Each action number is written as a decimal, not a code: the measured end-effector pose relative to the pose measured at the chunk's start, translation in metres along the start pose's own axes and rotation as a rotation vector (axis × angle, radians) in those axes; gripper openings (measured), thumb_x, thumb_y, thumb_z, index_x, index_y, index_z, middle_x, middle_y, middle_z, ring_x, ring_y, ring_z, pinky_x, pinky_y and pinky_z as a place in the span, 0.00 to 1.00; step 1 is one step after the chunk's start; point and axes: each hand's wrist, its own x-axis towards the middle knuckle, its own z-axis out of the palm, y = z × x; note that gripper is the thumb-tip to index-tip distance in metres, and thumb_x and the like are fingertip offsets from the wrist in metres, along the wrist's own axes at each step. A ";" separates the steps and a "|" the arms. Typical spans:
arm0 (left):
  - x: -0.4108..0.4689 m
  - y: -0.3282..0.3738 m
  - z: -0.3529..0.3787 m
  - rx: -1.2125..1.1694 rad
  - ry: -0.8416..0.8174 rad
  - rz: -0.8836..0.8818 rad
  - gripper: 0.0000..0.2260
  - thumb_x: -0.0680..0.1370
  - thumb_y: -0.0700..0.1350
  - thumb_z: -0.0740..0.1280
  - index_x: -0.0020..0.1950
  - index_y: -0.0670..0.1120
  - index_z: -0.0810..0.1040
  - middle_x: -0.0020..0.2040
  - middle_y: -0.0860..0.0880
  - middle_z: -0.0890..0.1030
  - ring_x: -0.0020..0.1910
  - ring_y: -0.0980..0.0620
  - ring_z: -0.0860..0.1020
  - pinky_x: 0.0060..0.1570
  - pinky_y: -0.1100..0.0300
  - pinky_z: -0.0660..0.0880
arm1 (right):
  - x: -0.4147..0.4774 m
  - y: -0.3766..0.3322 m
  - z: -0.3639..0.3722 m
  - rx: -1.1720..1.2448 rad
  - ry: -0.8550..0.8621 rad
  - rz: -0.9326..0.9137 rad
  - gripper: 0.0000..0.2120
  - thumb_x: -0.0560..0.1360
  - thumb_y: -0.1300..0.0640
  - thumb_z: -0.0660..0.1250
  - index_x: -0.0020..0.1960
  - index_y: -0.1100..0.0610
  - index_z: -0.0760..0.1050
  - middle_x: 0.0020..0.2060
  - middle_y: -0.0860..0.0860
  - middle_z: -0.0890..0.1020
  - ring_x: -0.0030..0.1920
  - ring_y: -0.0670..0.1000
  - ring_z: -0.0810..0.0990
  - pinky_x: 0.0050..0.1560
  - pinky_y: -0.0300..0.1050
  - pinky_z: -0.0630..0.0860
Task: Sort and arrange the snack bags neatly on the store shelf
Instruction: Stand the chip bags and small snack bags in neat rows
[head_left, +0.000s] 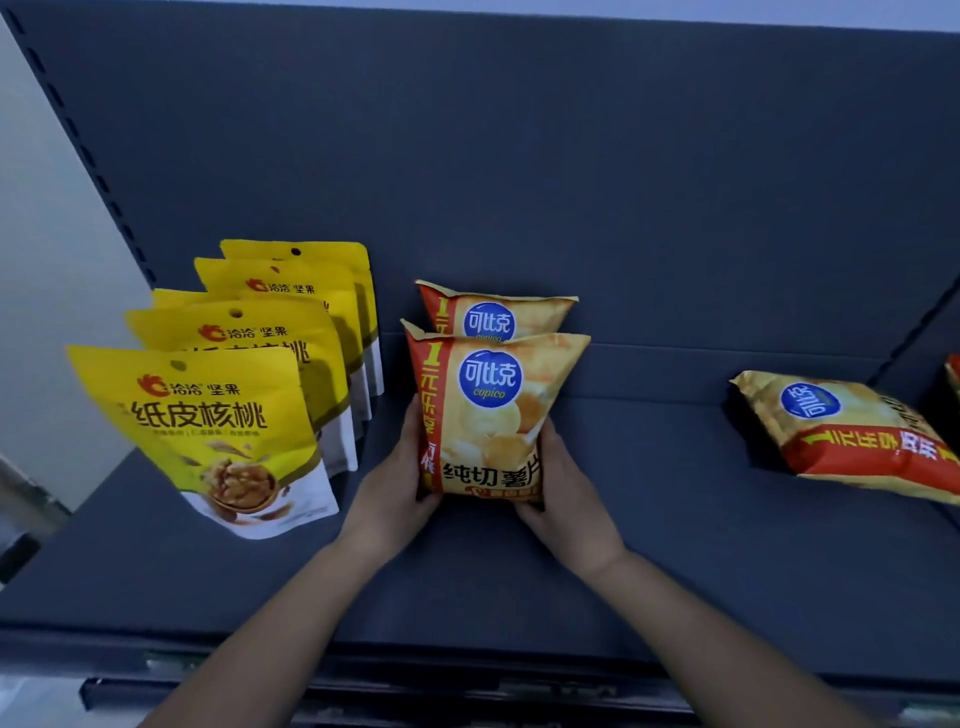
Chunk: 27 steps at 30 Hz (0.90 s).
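Note:
An orange and gold chip bag (491, 415) stands upright at the middle of the dark shelf (675, 545). My left hand (397, 478) grips its lower left side and my right hand (563, 483) grips its lower right side. A second identical chip bag (511, 314) stands directly behind it. A third chip bag (852, 434) lies flat on the shelf at the right. At the left, several yellow walnut bags (208, 415) stand upright in a row running back toward the rear panel.
The shelf's dark back panel (571, 156) rises behind the bags. A slotted upright (78, 156) runs down the left side. Part of another red bag (953, 374) shows at the far right edge. The shelf's front rail (467, 691) lies below my forearms.

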 end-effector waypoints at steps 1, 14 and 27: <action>0.001 -0.001 0.001 -0.007 0.007 0.003 0.46 0.73 0.42 0.71 0.77 0.55 0.40 0.71 0.50 0.70 0.62 0.44 0.75 0.52 0.53 0.74 | 0.000 0.000 0.000 -0.004 -0.007 0.015 0.44 0.71 0.61 0.69 0.77 0.50 0.45 0.72 0.45 0.63 0.68 0.46 0.67 0.60 0.37 0.69; -0.002 0.004 -0.005 -0.218 -0.114 0.001 0.54 0.65 0.40 0.78 0.77 0.52 0.41 0.71 0.53 0.66 0.69 0.54 0.67 0.61 0.61 0.68 | -0.006 0.005 -0.005 0.091 -0.119 0.078 0.49 0.69 0.54 0.74 0.76 0.43 0.43 0.71 0.41 0.65 0.68 0.41 0.67 0.66 0.41 0.68; -0.017 0.084 0.000 0.158 0.394 0.459 0.43 0.69 0.55 0.67 0.76 0.44 0.49 0.76 0.42 0.52 0.76 0.44 0.51 0.75 0.51 0.51 | -0.028 0.038 -0.077 -0.027 -0.199 0.076 0.49 0.70 0.51 0.74 0.77 0.51 0.43 0.71 0.42 0.58 0.70 0.36 0.56 0.66 0.26 0.52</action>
